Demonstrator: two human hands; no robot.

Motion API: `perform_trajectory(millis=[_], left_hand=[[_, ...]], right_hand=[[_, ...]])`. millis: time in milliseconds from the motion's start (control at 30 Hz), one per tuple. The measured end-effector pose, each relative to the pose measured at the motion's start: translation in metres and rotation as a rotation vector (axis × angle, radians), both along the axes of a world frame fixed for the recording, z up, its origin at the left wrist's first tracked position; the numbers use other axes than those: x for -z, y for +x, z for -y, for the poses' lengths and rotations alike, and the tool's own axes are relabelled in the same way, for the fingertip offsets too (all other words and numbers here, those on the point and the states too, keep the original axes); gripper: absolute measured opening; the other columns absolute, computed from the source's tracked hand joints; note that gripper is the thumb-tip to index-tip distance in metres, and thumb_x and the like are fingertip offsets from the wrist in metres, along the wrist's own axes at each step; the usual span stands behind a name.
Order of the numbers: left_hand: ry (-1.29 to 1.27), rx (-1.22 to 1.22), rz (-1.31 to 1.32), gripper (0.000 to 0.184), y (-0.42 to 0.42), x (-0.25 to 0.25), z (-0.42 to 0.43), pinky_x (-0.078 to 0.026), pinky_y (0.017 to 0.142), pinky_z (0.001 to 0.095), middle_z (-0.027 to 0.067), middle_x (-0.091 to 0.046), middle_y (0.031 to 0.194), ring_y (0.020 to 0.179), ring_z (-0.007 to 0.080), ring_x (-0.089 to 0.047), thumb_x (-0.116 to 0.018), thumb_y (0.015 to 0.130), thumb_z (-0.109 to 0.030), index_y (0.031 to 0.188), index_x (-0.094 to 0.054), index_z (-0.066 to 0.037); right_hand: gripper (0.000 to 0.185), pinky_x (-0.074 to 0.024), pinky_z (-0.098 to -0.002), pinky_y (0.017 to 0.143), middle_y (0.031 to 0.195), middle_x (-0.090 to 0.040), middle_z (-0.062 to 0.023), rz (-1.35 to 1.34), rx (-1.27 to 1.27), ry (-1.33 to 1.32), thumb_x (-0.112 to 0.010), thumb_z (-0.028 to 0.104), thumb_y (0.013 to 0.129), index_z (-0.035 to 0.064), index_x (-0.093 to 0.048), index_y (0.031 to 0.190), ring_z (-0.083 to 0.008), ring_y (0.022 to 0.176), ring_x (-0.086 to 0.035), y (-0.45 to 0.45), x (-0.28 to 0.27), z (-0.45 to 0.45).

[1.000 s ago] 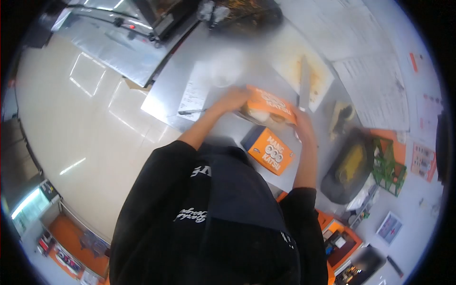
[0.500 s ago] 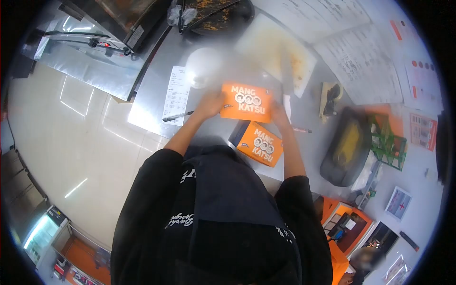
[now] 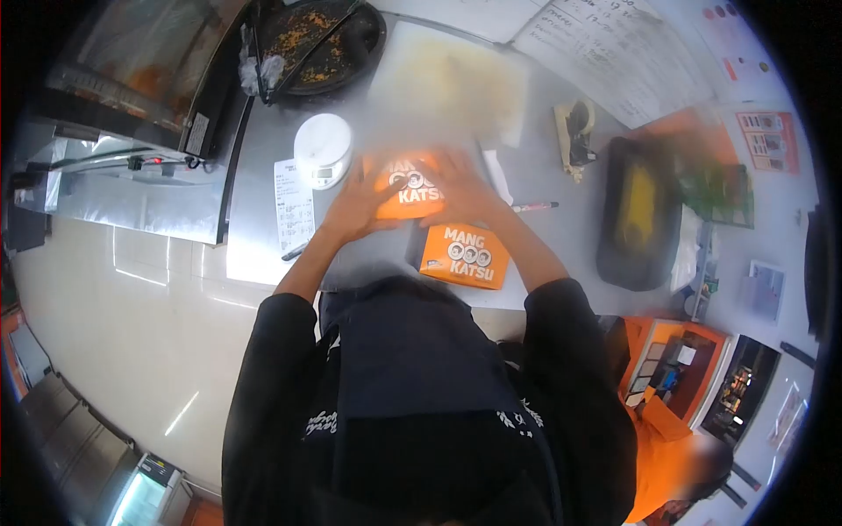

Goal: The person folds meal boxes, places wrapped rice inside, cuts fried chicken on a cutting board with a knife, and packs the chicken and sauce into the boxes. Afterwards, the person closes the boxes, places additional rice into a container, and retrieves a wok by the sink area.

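An orange cardboard takeout box point(image 3: 419, 197) printed "MANG KATSU" lies on the steel table, partly covered by both my hands. My left hand point(image 3: 358, 209) rests on its left side, fingers spread across the top. From the right, my right hand point(image 3: 462, 188) reaches over the lid with fingers stretched out flat. Just below it and closer to my body sits a second orange box point(image 3: 465, 257) with the same print, touched by neither hand's fingers as far as I can see.
A white kitchen scale point(image 3: 321, 145) and a receipt point(image 3: 294, 206) are at the left. Beyond lie a crumb-covered black pan point(image 3: 303, 44) and a white cutting board point(image 3: 438, 79). On the right are a pen point(image 3: 534, 207), a tape dispenser point(image 3: 575, 136) and a dark tub point(image 3: 633, 215). Another person point(image 3: 662, 451) stands lower right.
The box held up between my hands is now down at the table, and my hands have shifted from its sides to flat on top. My view has turned slightly.
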State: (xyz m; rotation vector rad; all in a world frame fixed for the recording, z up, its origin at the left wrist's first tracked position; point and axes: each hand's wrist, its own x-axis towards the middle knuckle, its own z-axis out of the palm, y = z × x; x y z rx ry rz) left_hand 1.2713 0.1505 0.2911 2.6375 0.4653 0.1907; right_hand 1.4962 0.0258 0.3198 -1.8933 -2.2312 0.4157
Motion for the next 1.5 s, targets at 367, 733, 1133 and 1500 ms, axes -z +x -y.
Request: perform_trajectory(millis=[367, 733, 1133, 1500], left_hand=[[0.037, 0.06, -0.046, 0.059, 0.022, 0.015, -0.023, -0.029, 0.112, 0.05, 0.0154, -0.023, 0.153, 0.139, 0.0469, -0.018, -0.069, 0.082, -0.023, 0.137, -0.049, -0.03], [-0.624, -0.429, 0.556, 0.096, 0.029, 0.04, 0.037, -0.012, 0.116, 0.0421, 0.0263, -0.015, 0.152, 0.142, 0.035, -0.014, -0.072, 0.084, -0.031, 0.147, -0.01, 0.008], [-0.748, -0.608, 0.593, 0.039, 0.028, 0.049, 0.017, -0.043, 0.098, 0.0356, 0.0173, -0.057, 0.124, 0.115, 0.027, -0.054, -0.044, 0.084, 0.001, 0.121, -0.056, 0.003], [-0.63, -0.431, 0.505, 0.043, 0.009, 0.043, 0.019, -0.034, 0.107, 0.0355, 0.0188, -0.049, 0.138, 0.127, 0.0288, -0.046, -0.043, 0.095, -0.008, 0.136, -0.046, 0.004]], right_hand=[[0.087, -0.0248, -0.0571, 0.108, 0.142, -0.032, -0.0228, -0.021, 0.17, 0.141, -0.079, 0.046, 0.064, 0.0235, -0.044, 0.14, -0.0409, 0.132, -0.028, 0.007, 0.032, -0.012], [0.075, -0.0269, -0.0478, 0.111, 0.138, -0.038, -0.0268, -0.378, 0.242, 0.05, -0.081, 0.034, 0.063, 0.0204, -0.056, 0.133, -0.0437, 0.129, -0.033, 0.01, 0.015, -0.002], [0.078, -0.0298, -0.0462, 0.106, 0.133, -0.042, -0.0213, -0.372, 0.3, 0.085, -0.082, 0.035, 0.054, 0.0211, -0.06, 0.127, -0.0391, 0.123, -0.037, 0.011, 0.022, 0.003], [0.07, -0.0283, -0.0532, 0.104, 0.135, -0.038, -0.0231, -0.204, 0.308, 0.303, -0.078, 0.044, 0.062, 0.0246, -0.059, 0.127, -0.0394, 0.128, -0.032, -0.002, 0.043, 0.013]])
